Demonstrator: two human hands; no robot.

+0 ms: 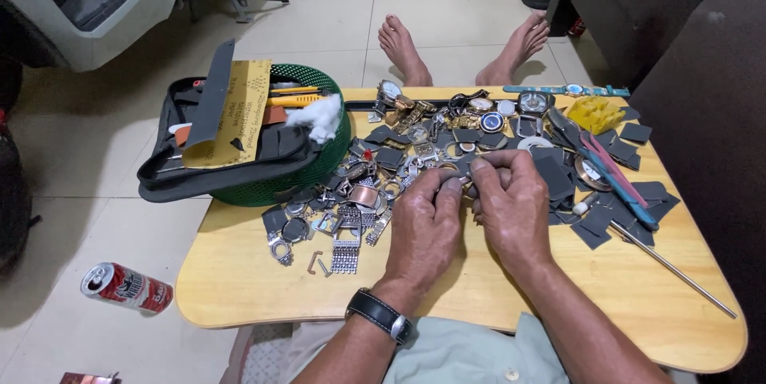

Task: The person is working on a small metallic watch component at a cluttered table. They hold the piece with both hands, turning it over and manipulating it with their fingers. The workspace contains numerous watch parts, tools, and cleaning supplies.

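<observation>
Head view: wooden lap table (239,272) carries all items. Green basket (319,165) at its far left corner. Watch parts pile (415,153) beside basket. Left hand (423,228) and right hand (511,204), near table centre, together pinch a small metal watch part (461,179), fingers closed narrow.

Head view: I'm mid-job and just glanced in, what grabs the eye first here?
The two hands, left hand and right hand, meet at the table's middle, their fingers pinching a small metal part. Behind them spreads a heap of watch parts and dark sandpaper squares across the wooden table. At the left sits a green basket.
</observation>
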